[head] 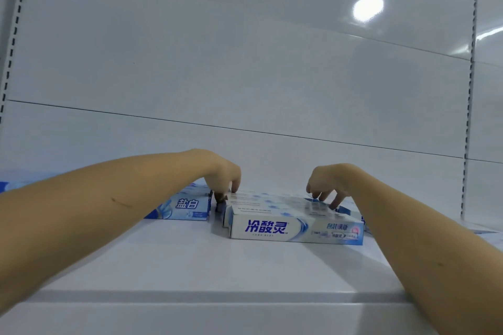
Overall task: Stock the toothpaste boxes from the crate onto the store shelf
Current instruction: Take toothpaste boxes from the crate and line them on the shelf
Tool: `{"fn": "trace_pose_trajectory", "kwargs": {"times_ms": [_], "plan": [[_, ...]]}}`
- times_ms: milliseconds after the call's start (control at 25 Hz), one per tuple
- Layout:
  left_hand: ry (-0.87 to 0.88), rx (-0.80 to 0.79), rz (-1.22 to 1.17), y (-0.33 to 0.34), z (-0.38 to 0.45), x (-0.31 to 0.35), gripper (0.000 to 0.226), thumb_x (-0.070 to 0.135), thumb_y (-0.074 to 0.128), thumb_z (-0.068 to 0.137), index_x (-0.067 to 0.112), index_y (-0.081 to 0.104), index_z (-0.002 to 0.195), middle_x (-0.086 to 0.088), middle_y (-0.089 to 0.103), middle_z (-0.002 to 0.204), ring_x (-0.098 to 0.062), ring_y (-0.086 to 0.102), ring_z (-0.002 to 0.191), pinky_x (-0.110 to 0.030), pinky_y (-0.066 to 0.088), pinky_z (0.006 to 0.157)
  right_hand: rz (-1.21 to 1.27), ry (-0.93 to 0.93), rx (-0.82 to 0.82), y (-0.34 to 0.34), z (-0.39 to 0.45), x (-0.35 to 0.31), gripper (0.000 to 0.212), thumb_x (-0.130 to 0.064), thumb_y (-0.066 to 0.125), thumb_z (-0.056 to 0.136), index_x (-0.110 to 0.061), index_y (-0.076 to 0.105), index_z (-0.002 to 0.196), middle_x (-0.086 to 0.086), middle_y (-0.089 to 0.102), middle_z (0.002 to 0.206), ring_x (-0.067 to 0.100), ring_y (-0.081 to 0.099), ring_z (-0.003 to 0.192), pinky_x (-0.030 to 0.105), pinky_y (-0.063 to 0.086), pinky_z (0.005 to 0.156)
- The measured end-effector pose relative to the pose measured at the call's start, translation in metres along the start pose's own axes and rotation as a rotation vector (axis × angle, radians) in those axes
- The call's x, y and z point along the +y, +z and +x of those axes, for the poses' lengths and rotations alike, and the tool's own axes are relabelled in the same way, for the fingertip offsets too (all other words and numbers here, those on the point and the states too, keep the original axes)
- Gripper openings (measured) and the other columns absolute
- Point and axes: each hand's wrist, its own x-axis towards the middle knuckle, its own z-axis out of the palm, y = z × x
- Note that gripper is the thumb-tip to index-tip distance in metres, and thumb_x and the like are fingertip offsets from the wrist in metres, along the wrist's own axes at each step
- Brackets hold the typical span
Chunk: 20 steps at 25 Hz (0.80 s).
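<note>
Several white-and-blue toothpaste boxes [296,228] lie side by side on the white store shelf [190,266], long sides facing me. My left hand [223,177] bends down over their left end, fingertips touching the top and left edge of the group. My right hand [326,185] rests its fingertips on the tops near the right end. Neither hand lifts a box. Another blue box [185,207] lies to the left, partly hidden behind my left forearm. The crate is out of view.
The shelf's white back panel [245,76] rises behind the boxes, with slotted uprights at the left [13,35] and right [469,117]. More blue packaging shows at the far left edge [5,186] and behind my right forearm [364,221].
</note>
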Motion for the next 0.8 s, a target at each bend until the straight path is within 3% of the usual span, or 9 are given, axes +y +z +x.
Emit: {"fn": "trace_pose_trajectory", "kwargs": {"times_ms": [200,360,480,600,680,720,760,800], "plan": [[0.006,0.015,-0.396,0.001,0.012,-0.016,0.057,0.009,0.067,0.088,0.015,0.046,0.140,-0.009,0.059,0.128,-0.024,0.066,0.105,-0.032,0.055,0.092,-0.142,0.008,-0.004,0.002,0.011,-0.009,0.034,-0.012,0.040,0.098,-0.005,0.049,0.130,0.012,0.060,0.124,0.023,0.061,0.105,0.040,0.054,0.092],[-0.094,0.006,-0.708,-0.004,0.015,-0.013,0.045,-0.003,0.048,0.089,0.001,0.046,0.134,-0.022,0.050,0.133,-0.027,0.066,0.109,-0.036,0.054,0.096,-0.106,0.007,0.078,0.009,0.023,-0.009,0.026,-0.008,0.038,0.095,0.000,0.052,0.117,0.016,0.059,0.108,0.025,0.054,0.088,0.033,0.051,0.084],[-0.068,-0.010,-0.539,-0.002,0.024,-0.009,0.029,0.004,0.050,0.092,0.003,0.054,0.121,-0.013,0.058,0.127,-0.021,0.059,0.105,-0.031,0.050,0.094,0.009,0.021,0.122,0.012,0.029,-0.013,0.022,-0.005,0.040,0.095,-0.002,0.049,0.115,0.018,0.057,0.109,0.025,0.048,0.088,0.031,0.045,0.087],[-0.071,-0.069,-0.207,0.006,0.024,-0.012,0.011,0.003,0.045,0.092,0.006,0.055,0.092,-0.008,0.051,0.090,-0.021,0.043,0.079,-0.032,0.035,0.073,0.261,0.036,0.104,0.020,0.036,-0.020,0.027,-0.010,0.044,0.096,-0.004,0.043,0.122,0.020,0.061,0.103,0.028,0.053,0.084,0.032,0.046,0.076],[-0.086,-0.119,-0.138,0.008,0.023,-0.020,0.022,0.004,0.042,0.093,0.008,0.061,0.103,-0.016,0.055,0.101,-0.027,0.050,0.091,-0.036,0.038,0.083,0.339,0.001,0.091,0.020,0.035,-0.019,0.031,-0.014,0.046,0.097,-0.003,0.043,0.125,0.020,0.063,0.106,0.030,0.055,0.084,0.033,0.048,0.074],[-0.093,-0.101,-0.174,0.008,0.013,-0.022,0.035,0.009,0.043,0.096,0.000,0.055,0.127,-0.021,0.053,0.133,-0.032,0.051,0.122,-0.038,0.039,0.093,0.361,-0.020,0.083,0.018,0.033,-0.016,0.030,-0.016,0.046,0.097,-0.003,0.044,0.125,0.021,0.063,0.110,0.032,0.058,0.086,0.035,0.051,0.077],[-0.129,-0.103,-0.182,0.006,0.006,-0.024,0.030,0.016,0.043,0.098,0.015,0.057,0.125,-0.010,0.054,0.126,-0.027,0.050,0.115,-0.038,0.037,0.100,0.388,-0.041,0.078,0.014,0.028,-0.013,0.029,-0.018,0.046,0.098,-0.004,0.045,0.124,0.021,0.061,0.115,0.034,0.061,0.090,0.037,0.054,0.081],[-0.122,-0.074,-0.201,0.006,-0.002,-0.026,0.007,0.025,0.044,0.100,0.029,0.040,0.105,0.009,0.035,0.114,-0.012,0.031,0.102,-0.032,0.031,0.094,0.413,-0.058,0.078,0.010,0.024,-0.009,0.029,-0.019,0.046,0.098,-0.004,0.046,0.123,0.022,0.059,0.118,0.036,0.063,0.096,0.041,0.055,0.087]]}}
